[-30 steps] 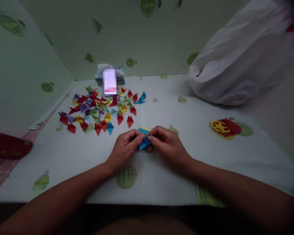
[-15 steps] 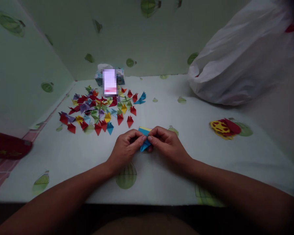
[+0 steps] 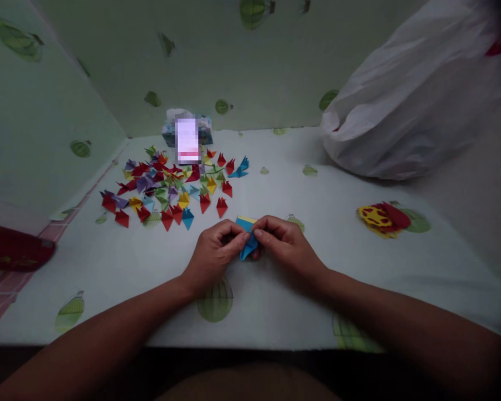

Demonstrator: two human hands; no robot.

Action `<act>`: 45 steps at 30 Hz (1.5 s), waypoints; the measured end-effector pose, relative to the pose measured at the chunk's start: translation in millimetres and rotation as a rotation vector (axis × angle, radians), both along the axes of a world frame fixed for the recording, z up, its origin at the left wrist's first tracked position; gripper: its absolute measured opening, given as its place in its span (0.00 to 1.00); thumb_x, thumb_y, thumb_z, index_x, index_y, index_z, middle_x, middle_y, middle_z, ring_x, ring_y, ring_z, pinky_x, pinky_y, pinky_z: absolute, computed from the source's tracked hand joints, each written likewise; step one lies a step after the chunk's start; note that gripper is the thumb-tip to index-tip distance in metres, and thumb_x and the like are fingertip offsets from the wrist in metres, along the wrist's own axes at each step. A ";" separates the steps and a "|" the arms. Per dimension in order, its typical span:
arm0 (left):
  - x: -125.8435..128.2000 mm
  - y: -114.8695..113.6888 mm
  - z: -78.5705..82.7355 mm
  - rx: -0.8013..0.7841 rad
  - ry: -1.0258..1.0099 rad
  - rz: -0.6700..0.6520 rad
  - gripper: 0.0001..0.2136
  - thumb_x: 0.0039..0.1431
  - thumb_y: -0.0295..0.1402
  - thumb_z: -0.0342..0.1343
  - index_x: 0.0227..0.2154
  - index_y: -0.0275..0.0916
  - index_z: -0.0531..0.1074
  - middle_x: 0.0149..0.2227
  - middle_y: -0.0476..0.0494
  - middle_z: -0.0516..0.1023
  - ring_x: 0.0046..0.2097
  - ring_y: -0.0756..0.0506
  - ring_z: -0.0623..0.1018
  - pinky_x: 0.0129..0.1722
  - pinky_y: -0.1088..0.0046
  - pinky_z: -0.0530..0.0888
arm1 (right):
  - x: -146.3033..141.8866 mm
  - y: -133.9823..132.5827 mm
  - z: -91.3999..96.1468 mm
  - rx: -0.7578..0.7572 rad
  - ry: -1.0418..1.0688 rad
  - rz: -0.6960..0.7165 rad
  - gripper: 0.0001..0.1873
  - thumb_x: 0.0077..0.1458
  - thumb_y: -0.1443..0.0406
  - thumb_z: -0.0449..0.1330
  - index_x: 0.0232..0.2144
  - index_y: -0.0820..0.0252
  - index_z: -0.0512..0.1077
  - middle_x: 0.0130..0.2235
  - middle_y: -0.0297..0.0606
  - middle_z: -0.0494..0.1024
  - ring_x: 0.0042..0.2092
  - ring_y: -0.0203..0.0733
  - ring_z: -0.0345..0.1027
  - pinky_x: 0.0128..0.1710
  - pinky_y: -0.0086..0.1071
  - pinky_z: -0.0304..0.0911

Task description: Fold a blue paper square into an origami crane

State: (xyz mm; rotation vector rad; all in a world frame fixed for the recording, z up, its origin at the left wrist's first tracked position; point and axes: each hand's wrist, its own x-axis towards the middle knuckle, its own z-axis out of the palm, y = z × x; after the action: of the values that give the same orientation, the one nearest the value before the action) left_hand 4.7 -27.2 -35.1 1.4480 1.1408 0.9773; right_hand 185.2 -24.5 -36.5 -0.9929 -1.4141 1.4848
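A partly folded piece of blue origami paper, with a yellow strip along its top edge, is held just above the table between my two hands. My left hand pinches its left side between thumb and fingers. From the right, my right hand grips the other side, its thumb close to the left thumb. Fingers hide part of the folds. Beyond the left hand lie many small folded paper cranes in red, yellow, green, purple and blue.
A tissue box stands at the back wall behind a pixelated bright phone screen. A large white plastic bag rests at the back right. Red and yellow cutouts lie to the right, a red object at the left edge.
My right thumb has shifted slightly up and right, away from the left thumb, uncovering more of the blue paper. My left hand stays almost still.
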 end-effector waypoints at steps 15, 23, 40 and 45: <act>-0.2 1.6 2.8 -0.078 -0.066 -0.063 0.09 0.57 0.38 0.64 0.31 0.36 0.76 0.27 0.48 0.76 0.29 0.51 0.72 0.31 0.74 0.67 | 0.8 0.9 3.5 0.073 -0.109 -0.070 0.14 0.61 0.58 0.60 0.30 0.62 0.71 0.25 0.34 0.75 0.26 0.34 0.70 0.29 0.29 0.65; 1.3 3.2 5.4 -0.112 -0.228 0.073 0.13 0.54 0.41 0.68 0.29 0.37 0.75 0.27 0.51 0.75 0.29 0.53 0.71 0.31 0.76 0.69 | 0.1 4.1 -1.3 -0.047 0.098 -0.058 0.12 0.61 0.57 0.62 0.35 0.62 0.72 0.28 0.31 0.74 0.26 0.32 0.69 0.29 0.29 0.66; 1.9 1.2 6.0 -0.030 -0.197 0.097 0.10 0.56 0.39 0.66 0.33 0.38 0.76 0.30 0.49 0.78 0.32 0.50 0.77 0.34 0.74 0.75 | -4.8 4.5 -7.7 -0.234 0.267 0.056 0.16 0.56 0.56 0.70 0.36 0.62 0.72 0.29 0.31 0.75 0.26 0.30 0.68 0.30 0.28 0.64; 2.9 -0.6 7.8 -0.058 -0.227 0.070 0.08 0.55 0.37 0.67 0.32 0.37 0.78 0.29 0.49 0.79 0.31 0.50 0.77 0.35 0.74 0.76 | -4.5 4.1 -7.3 -0.231 0.266 0.049 0.15 0.58 0.56 0.67 0.35 0.62 0.72 0.29 0.31 0.75 0.26 0.29 0.67 0.31 0.27 0.63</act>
State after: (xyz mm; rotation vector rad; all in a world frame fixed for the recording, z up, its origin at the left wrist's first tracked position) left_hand 7.6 -27.8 -27.3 1.2235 1.0498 1.1173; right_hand 180.8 -20.4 -43.8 -0.8637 -1.1023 1.7746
